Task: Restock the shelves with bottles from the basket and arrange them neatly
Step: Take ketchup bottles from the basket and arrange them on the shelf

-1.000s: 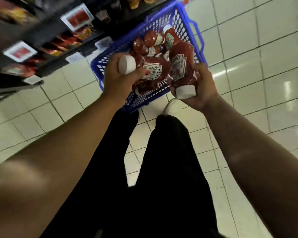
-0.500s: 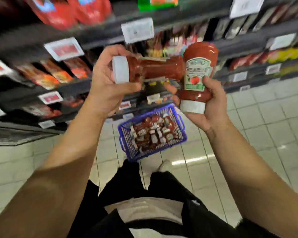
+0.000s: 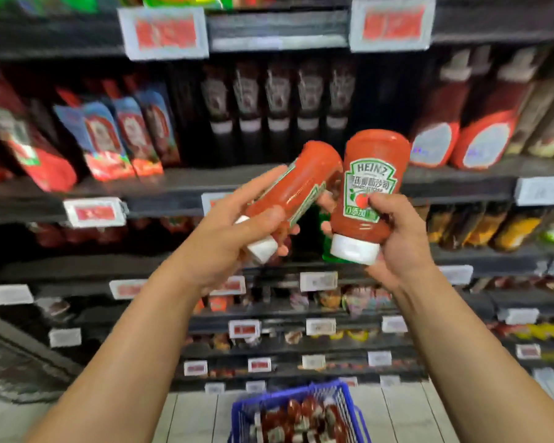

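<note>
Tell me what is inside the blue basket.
The blue basket on the floor holds a jumbled pile of ketchup bottles, red with white caps. Lower layers and its bottom are covered.

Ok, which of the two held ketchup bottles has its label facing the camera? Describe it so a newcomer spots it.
In front of the dark shelves, two raised hands each hold a red ketchup bottle. It is the one in the right hand: this ketchup bottle stands cap-down, green-edged label readable, while its neighbour tilts sideways.
</note>
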{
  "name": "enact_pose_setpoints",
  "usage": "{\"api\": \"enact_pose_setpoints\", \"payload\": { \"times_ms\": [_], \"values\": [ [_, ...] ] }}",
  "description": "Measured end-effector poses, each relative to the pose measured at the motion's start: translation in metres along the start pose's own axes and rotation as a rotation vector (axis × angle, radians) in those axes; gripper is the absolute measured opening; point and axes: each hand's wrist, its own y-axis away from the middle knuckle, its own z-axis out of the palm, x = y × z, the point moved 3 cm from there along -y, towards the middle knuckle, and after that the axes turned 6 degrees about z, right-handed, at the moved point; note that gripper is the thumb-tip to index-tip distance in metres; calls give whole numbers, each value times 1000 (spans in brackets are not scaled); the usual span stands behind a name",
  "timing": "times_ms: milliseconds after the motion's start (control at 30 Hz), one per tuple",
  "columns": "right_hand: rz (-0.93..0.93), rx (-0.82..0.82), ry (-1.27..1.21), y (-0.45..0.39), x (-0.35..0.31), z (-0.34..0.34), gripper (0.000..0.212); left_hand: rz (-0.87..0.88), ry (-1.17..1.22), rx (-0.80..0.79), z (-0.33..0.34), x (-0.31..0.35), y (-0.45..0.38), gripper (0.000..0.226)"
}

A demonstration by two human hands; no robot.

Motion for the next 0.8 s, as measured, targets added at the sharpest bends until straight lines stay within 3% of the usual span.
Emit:
{"api": "enact_pose_setpoints", "payload": {
  "times_ms": [167, 333, 433, 533, 633, 800],
  "values": [
    [-80, -27, 210, -56, -11, 53, 44, 54, -23, 2, -38, 18, -45, 86],
    [-189, 71, 509, -108, -21, 68, 38, 17, -244, 262, -76, 5, -84, 78],
    [-248, 194, 648, -133, -32, 51, 48, -72, -400, 389, -101, -3, -101, 72],
    [-299, 286, 735, -153, -44, 27, 59, -54, -481, 471, -112, -4, -117, 66],
    [-314, 282, 723, -170, -49, 6, 77, -12, -562, 522, -116, -5, -127, 76],
    [-349, 231, 818, -185, -54, -5, 65, 71, -592, 557, -115, -8, -141, 104]
  ]
}}
